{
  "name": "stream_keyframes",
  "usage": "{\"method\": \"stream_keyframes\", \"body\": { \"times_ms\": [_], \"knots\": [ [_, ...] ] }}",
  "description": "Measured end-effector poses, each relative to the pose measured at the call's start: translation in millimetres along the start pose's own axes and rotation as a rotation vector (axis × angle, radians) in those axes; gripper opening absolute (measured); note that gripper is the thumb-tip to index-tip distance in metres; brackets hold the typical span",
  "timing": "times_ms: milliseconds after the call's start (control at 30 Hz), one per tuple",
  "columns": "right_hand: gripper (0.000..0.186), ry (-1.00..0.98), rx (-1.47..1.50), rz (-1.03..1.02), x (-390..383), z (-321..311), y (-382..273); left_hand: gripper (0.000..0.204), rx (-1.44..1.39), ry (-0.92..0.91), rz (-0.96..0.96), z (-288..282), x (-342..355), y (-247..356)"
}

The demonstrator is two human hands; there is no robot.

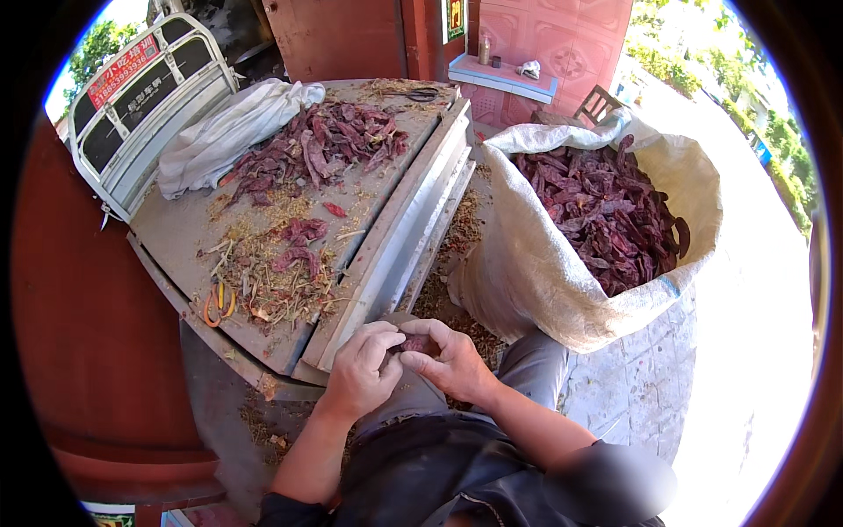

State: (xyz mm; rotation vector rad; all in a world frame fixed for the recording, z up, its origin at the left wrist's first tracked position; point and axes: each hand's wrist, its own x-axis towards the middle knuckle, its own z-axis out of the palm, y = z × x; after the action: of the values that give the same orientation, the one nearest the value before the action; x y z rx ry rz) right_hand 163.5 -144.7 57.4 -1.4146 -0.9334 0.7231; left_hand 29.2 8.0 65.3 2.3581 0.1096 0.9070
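Your L hand [362, 364] & R hand [452, 360] pinch a dried chili [416, 343] btwn them, fingers drawn in close, just above your lap, prob. so both thumbs can get at it. The chili pile [329, 145] is approx. 11 o'clock of your hands on the truck bed [364, 209], prob. for easy reach. The sack [518, 263] is at 2 o'clock, rim folded, prob. to keep its mouth wide.

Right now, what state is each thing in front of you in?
Dried pepper: wrinkled, partly hidden by the hands
Left hand: curled, gripping the pepper
Right hand: curled, gripping it too
Large sack: open, filled with peppers
White sack: crumpled, lying down
Pepper pile: loose, spread out
Orange-and-yellow-handled tool: lying down, blades unclear
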Motion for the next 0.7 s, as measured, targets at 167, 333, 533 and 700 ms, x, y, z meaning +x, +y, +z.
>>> {"method": "stream_keyframes", "body": {
  "times_ms": [167, 333, 533, 700],
  "knots": [
    [0.036, -0.040, 0.309, 0.147, -12, -13, 6, 0.026, -0.455, -0.018, -0.266, 23, -19, -9],
    [0.036, -0.057, 0.608, 0.285, -18, -20, 22, 0.019, -0.910, -0.002, -0.499, 34, -25, -6],
    [0.036, -0.067, 0.556, 0.304, -19, -22, 25, 0.017, -1.053, 0.024, -0.592, 42, -35, -14],
    [0.033, 0.000, 0.288, 0.157, -23, -21, 11, 0.027, -1.143, 0.041, -0.695, 38, -32, -6]
  ]
}}
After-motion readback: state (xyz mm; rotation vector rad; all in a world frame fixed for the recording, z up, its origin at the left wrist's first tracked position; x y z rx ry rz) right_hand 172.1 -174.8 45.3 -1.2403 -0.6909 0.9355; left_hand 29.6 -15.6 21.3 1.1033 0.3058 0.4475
